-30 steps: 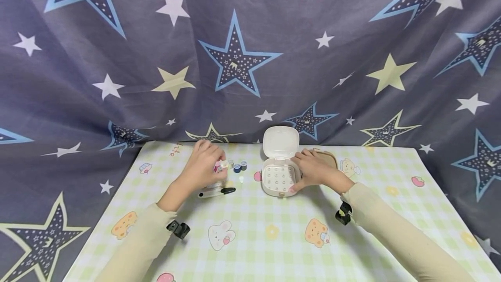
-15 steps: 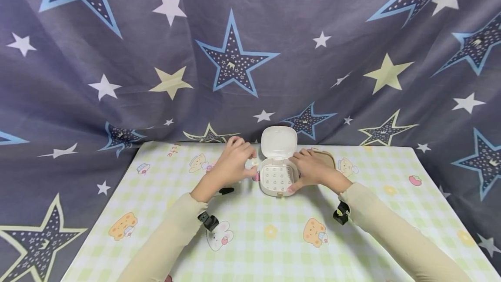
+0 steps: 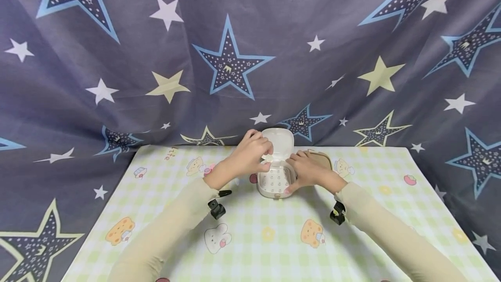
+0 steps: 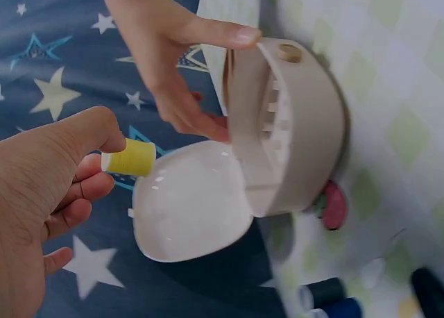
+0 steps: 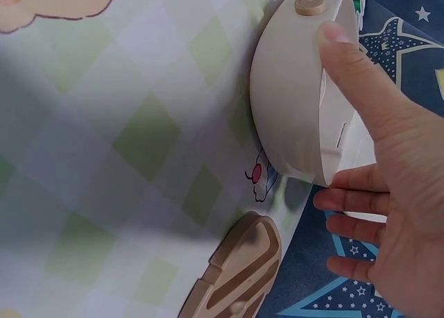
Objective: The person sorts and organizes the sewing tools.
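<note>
My left hand [image 3: 250, 153] pinches a spool of yellow thread [image 4: 135, 158] between thumb and index finger, over the back of a cream sewing box [image 3: 275, 195]. The box stands with its lid [image 4: 194, 207] raised at the back. Rows of small pegs [image 3: 275, 180] line its inside. My right hand [image 3: 309, 169] holds the box by its right side: the thumb lies on the front rim near the tan button [image 5: 310, 5], the other fingers at the back corner. In the head view the left hand mostly hides the spool.
A tan slotted tray [image 5: 239, 269] lies right of the box, partly behind the right hand. Dark [image 4: 324, 293] and blue thread spools [image 4: 345, 308] stand left of the box. Near the left wrist lies a black-ended tool [image 3: 225, 193]. A star-patterned curtain [image 3: 235, 99] hangs behind the table.
My left hand has moved right from the group of spools to above the open box, carrying the yellow thread spool. The right hand has stayed on the box.
</note>
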The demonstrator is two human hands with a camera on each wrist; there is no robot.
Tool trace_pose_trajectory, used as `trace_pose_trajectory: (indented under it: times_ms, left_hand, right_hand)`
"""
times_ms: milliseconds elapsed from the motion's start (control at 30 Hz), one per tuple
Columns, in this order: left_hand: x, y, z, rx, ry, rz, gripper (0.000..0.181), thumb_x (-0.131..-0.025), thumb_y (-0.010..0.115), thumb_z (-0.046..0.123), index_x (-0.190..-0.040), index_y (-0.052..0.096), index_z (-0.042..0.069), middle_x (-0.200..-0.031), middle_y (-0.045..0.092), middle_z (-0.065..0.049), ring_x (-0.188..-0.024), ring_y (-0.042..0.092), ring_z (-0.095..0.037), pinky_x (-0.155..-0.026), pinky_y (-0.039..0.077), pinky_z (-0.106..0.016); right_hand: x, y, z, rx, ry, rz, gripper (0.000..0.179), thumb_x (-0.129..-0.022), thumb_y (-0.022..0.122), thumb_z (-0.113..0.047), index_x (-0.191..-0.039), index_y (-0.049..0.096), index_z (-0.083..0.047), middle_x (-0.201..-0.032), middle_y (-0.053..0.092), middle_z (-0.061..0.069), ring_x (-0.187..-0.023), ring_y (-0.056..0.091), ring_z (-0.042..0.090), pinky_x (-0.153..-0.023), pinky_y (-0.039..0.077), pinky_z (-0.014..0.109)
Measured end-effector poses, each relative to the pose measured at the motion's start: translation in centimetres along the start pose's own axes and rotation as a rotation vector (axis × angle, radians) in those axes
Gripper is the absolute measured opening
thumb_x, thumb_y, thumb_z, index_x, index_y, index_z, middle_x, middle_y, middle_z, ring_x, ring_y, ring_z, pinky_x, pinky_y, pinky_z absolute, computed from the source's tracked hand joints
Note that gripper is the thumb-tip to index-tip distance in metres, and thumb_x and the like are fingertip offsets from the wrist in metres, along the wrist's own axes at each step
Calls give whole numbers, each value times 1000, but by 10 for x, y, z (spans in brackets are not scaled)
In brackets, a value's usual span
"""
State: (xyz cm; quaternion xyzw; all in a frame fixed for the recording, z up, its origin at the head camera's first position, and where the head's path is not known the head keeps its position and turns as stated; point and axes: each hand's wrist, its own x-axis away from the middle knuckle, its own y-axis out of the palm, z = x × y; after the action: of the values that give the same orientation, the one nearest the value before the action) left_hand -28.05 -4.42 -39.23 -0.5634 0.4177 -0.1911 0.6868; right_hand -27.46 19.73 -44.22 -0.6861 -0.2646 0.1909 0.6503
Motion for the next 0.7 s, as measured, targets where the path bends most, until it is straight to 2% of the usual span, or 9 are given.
trace_pose_trajectory:
  times_ms: [133,233,367,567,700]
  left_hand:
    - [-10,-10,3,33,20,-1,22,-81,79,26,-96,68,14,-87,66,2,-90,53,-19,-111,34,-47]
    - [-15,-11,4,42,26,-17,22,-81,78,27,-96,69,14,-87,66,2,-91,54,-19,-110,35,-46]
    - [-18,-4,6,70,5,-63,21,-82,79,27,-96,68,16,-89,67,3,-91,54,-17,-108,35,-46]
    - [-24,9,5,136,-61,-126,19,-83,81,27,-96,70,18,-90,69,5,-93,53,-17,-103,37,-44]
    - [-31,16,5,142,-90,-170,20,-82,84,28,-96,73,18,-91,70,6,-94,55,-17,-101,40,-42]
  right_hand:
    - [1,-3,1,7,1,-2,102,-66,83,-68,-134,60,4,-124,64,17,-109,52,31,-106,40,59]
    - [1,-3,0,8,-1,-10,101,-67,83,-68,-134,60,4,-125,64,17,-110,53,31,-106,40,59]
    - [1,-1,1,19,-11,-9,101,-68,81,-70,-134,60,4,-125,64,17,-110,53,31,-106,41,58]
    - [1,0,1,27,-16,-4,102,-67,81,-72,-132,61,4,-122,65,15,-106,52,29,-103,42,56]
    - [1,-1,0,26,-18,0,100,-66,82,-71,-130,62,3,-118,65,13,-103,51,27,-101,42,55]
